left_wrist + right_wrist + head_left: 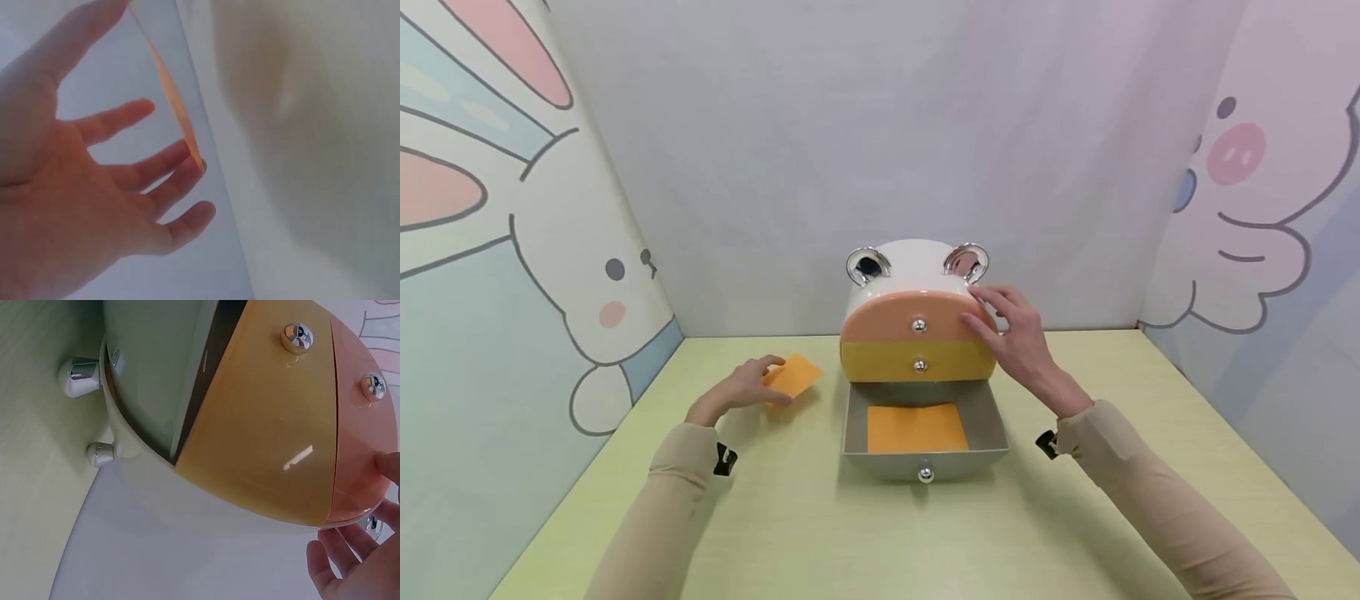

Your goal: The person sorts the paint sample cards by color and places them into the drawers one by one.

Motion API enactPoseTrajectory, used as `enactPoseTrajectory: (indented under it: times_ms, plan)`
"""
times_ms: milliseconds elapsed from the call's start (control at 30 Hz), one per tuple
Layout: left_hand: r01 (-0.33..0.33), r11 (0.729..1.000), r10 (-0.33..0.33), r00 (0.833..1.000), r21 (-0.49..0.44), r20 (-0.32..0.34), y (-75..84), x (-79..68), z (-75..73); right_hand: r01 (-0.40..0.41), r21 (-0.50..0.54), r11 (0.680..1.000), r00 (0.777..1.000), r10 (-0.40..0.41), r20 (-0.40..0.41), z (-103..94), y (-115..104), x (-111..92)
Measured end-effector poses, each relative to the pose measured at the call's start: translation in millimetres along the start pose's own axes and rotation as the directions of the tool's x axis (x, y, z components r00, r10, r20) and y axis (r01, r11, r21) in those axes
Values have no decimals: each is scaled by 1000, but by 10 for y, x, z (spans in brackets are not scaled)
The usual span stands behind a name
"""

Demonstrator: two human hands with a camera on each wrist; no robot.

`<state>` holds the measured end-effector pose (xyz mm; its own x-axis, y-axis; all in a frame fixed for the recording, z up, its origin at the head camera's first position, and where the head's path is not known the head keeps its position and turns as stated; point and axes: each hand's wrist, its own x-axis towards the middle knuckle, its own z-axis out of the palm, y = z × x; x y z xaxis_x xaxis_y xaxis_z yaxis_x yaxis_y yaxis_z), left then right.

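My left hand (741, 387) holds a sheet of orange paper (796, 377) by its edges, between thumb and fingers, left of a small drawer cabinet (917, 271). In the left wrist view the paper (178, 112) appears nearly edge-on against the fingers. At the cabinet's upper right, my right hand (1018, 333) grips the rounded shell, its thumb on the pink top drawer (359, 444) and the other fingers along the outer side. The grey bottom drawer (865, 467) is pulled out, and another orange paper (917, 429) lies in it.
The yellow middle drawer (269, 425) is closed, as is the pink one. Two shiny ear-like loops (868, 265) stand on the cabinet's top. Short silver feet (81, 376) lift it off the pale green table (775, 533). Cartoon-printed walls (587, 275) stand at both sides.
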<state>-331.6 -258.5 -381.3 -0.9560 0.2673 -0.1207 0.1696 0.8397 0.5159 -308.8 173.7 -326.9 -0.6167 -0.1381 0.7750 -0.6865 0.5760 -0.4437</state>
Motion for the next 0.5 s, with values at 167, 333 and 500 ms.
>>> enactPoseTrajectory:
  times_ms: [167,333,500]
  plan:
    - [-99,995,99,995,-3,20,118,-107,-63,-13,-8,1000,1000,13,13,-7,-3,0]
    - [-166,986,166,985,-1,36,247,-211,-94,-4,-10,1000,1000,4,8,-1,6,2]
    - [-236,972,236,970,-6,58,393,-324,-154,1,-4,1000,1000,-1,5,-4,4,7]
